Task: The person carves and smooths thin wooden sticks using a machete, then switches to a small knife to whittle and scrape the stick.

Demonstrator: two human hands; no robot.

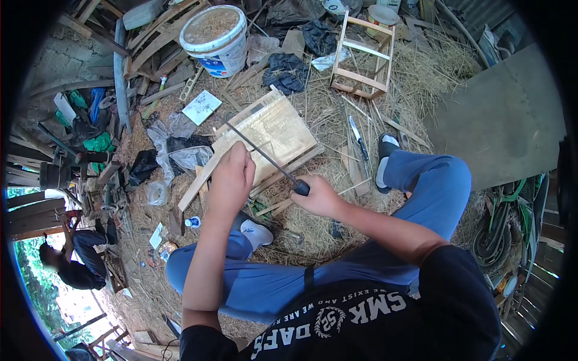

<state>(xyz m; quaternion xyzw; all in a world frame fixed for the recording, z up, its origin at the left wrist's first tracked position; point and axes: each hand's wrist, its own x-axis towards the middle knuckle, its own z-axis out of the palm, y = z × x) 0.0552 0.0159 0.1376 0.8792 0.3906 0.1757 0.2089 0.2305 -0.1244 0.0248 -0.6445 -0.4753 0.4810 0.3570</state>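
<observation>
Right hand [316,195]: fingers clamped around a black handle [301,188], its rear hidden by the palm. Left hand [233,171]: fingers drawn together at the left side of the pale wooden panel [280,129]; anything inside is hidden. Thin dark rod [265,154]: slants from the handle over the panel, its tip indistinct near the far-left edge.

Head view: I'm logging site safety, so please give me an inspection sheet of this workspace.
Surface: ground strewn with straw
Work pieces: wooden panel, with a long board by its left side
Clutter: bucket, small wooden frame, black plastic bag, knife lying out
Left hand: over the panel's left side; hold unclear
Right hand: grip closed on a black-handled rod
Cables: none clearly identifiable
Surroundings: another person at far left
</observation>
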